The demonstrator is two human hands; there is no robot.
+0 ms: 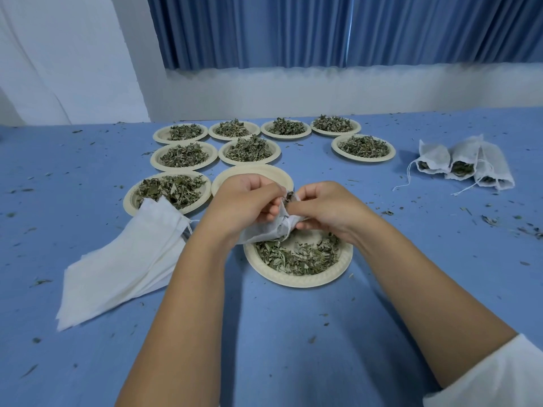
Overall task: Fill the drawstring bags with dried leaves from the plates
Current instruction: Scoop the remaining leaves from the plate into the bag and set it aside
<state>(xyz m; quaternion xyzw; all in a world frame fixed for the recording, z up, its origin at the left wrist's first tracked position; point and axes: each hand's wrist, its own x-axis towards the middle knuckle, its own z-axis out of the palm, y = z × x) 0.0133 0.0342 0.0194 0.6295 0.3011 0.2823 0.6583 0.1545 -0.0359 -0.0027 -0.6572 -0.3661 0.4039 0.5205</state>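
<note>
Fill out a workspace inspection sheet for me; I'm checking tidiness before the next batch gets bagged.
Surface: blue table, strewn with loose leaf bits.
Job's things: nine plates of dried leaves, the near plate included; one bare plate behind the hands; stack of flat bags at left; three filled bags at right.
Clutter: nothing seen beyond leaf crumbs.
Grippers: left hand and right hand both pinch an open bag above the near plate.
Cables: nothing seen.
Surroundings: blue curtain, white wall.
</note>
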